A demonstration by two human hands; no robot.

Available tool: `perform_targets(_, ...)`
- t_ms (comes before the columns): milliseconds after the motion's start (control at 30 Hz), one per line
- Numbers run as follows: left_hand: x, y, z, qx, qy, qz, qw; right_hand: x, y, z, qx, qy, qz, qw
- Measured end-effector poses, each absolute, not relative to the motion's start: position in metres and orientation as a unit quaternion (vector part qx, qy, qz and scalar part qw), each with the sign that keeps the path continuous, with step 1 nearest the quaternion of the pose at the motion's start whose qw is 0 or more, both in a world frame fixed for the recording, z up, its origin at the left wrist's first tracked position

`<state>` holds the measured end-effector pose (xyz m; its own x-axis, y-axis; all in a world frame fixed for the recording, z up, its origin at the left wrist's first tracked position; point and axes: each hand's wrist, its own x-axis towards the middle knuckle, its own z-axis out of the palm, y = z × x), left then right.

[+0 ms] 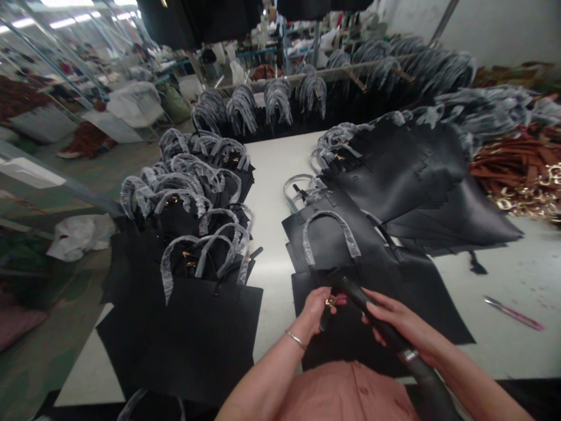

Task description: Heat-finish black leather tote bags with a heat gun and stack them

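Observation:
My right hand (392, 318) is wrapped round a thick black tube (385, 330) with a silvery band. The tube runs from the bag in front of me down toward the bottom edge, and its kind is unclear. My left hand (316, 311) pinches a dark strap with a gold buckle (329, 303) just left of the tube's tip. Beneath both hands lies a flat black tote bag (350, 345). Just beyond them, a bag handle (328, 219) in clear plastic wrap arches up.
Black bags with wrapped handles (188, 193) are piled on the left of the white table (274, 204). Black panels (403, 175) are stacked at right, near brown straps (521, 161) with gold buckles. A pink-handled cutter (515, 314) lies at right. Bags hang on a rail behind.

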<state>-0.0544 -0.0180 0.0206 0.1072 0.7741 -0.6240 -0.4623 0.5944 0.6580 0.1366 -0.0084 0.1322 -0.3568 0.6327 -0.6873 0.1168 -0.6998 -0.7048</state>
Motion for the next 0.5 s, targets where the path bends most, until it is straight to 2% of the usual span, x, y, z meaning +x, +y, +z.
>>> perform_targets(100,-0.062,-0.017,0.016,0.291,0.59,0.396,0.641,0.139,-0.002,0.131,-0.563,-0.353,0.719,0.204)
perform_targets(200,-0.08,-0.011,0.012,0.396,0.677,0.371,0.497,0.159,-0.01,0.125,-0.577,-0.348,0.713,0.194)
perform_targets(333,-0.098,0.003,0.014,0.555,0.77,0.205,0.239,0.186,-0.029,0.11,-0.616,-0.31,0.698,0.194)
perform_targets(400,-0.101,0.009,0.017,0.583,0.782,0.132,0.18,0.194,-0.035,0.104,-0.635,-0.289,0.684,0.215)
perform_targets(500,-0.104,0.018,0.019,0.603,0.777,0.098,0.153,0.203,-0.039,0.102,-0.656,-0.265,0.661,0.25)
